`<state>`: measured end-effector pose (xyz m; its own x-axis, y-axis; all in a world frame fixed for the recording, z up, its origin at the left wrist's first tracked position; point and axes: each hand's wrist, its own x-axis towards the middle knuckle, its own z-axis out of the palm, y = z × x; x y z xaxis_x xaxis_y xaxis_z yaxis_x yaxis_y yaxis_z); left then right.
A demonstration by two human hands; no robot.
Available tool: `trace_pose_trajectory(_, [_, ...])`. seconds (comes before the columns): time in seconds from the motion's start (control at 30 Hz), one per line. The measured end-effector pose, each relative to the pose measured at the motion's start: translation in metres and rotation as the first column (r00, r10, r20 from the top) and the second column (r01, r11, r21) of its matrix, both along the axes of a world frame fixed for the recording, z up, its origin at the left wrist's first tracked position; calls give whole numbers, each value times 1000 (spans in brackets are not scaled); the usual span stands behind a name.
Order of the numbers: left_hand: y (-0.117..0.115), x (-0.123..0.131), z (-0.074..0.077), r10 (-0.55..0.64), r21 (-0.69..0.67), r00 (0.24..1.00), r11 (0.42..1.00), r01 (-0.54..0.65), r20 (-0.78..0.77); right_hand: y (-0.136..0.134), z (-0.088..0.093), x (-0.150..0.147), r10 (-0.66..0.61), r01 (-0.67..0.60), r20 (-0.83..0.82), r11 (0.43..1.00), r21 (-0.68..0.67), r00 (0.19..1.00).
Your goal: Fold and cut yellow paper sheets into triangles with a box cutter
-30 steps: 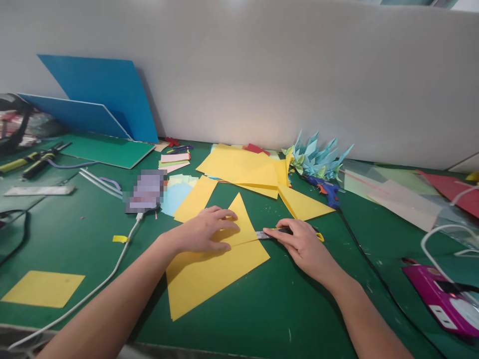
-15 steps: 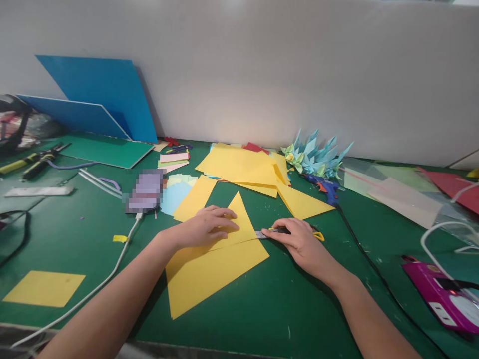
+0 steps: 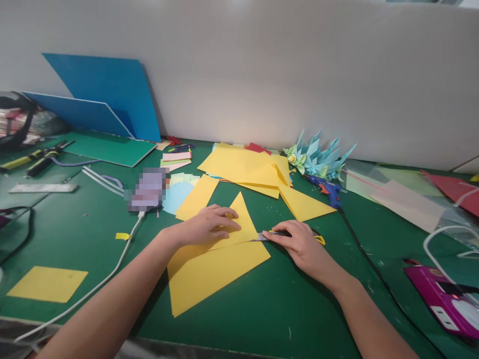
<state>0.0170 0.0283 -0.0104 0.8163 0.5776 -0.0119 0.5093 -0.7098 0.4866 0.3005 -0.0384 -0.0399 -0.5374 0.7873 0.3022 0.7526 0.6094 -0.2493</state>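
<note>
A folded sheet of yellow paper (image 3: pixel 220 276) lies in front of me, with a raised or folded-over flap (image 3: pixel 245 219) coming to a point at its far side. My left hand (image 3: pixel 211 227) rests on this flap, fingers spread and slightly bent. From the right, my right hand (image 3: pixel 294 239) grips a pair of scissors (image 3: pixel 259 237) around the middle. Their metal tip meets the paper's right edge, at the crease line. A yellow handle loop (image 3: pixel 320 240) sticks out behind the right hand; the rest of the handles is hidden by the fingers.
Beyond my hands is a pile of yellow sheets (image 3: pixel 239 164). A blue glue gun (image 3: pixel 329 192) lies by light-blue folded-paper work (image 3: pixel 320 157). A phone (image 3: pixel 149 189) with a white cable is left; a magenta power strip (image 3: pixel 437 294) is right. Blue boards (image 3: pixel 112 89) lean behind.
The scissors' tip has shifted slightly left onto the paper's edge at the crease. My left hand stays in place on the flap. The whole view has moved a little.
</note>
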Motion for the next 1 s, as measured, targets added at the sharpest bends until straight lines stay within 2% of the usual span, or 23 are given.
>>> trace_pose_trajectory(0.33, [0, -1, -3, 4, 19, 1000, 1000, -4, 11, 0, 0, -4, 32, -32, 10, 999, 9, 999])
trace_pose_trajectory(0.63, [-1, 1, 1, 35, -35, 999, 999, -35, 0, -2, 0, -6, 39, -39, 22, 999, 29, 999])
trace_pose_trajectory(1.0, [0, 1, 0, 30, -25, 1000, 999, -30, 3, -1, 2, -20, 75, -77, 38, 996, 53, 996])
